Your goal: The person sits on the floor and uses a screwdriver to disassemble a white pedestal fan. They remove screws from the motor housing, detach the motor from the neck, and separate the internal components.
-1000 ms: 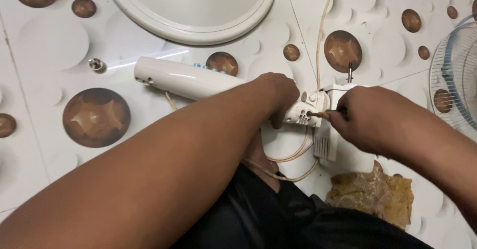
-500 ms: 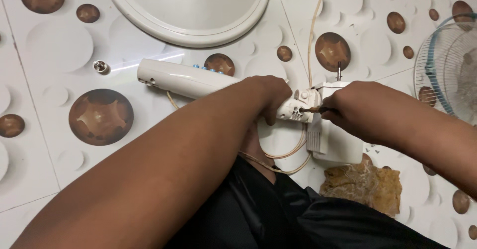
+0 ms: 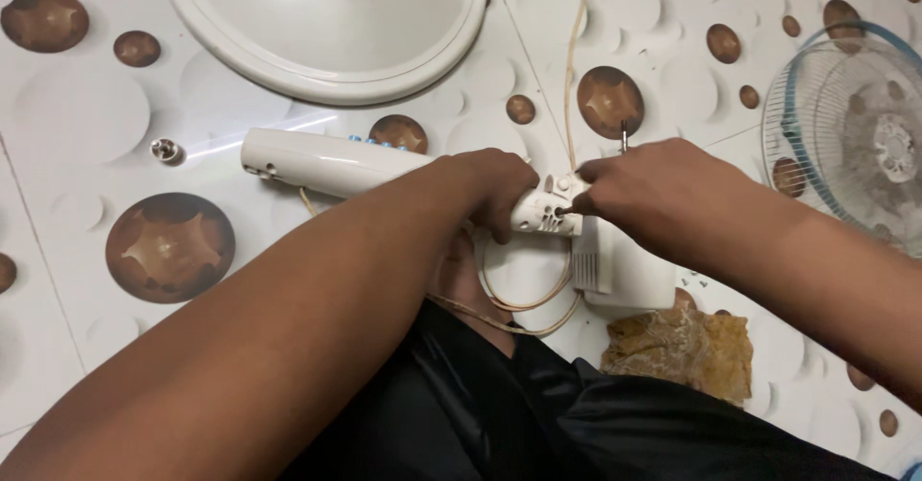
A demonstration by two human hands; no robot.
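White plastic fan stem (image 3: 327, 162) stays steadiest if the left hand (image 3: 495, 188) grips it closed while the right hand (image 3: 663, 193), fingers curled around a small tool, works squarely at the joint (image 3: 549, 210).

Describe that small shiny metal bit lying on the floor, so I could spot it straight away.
Start at the big round white fan base at the top of the view, then drop to the long white fan column held by the left hand. Just left of the column's free end lies the small metal piece. It is silvery and raised, unlike the flat brown circles printed on the floor around it.
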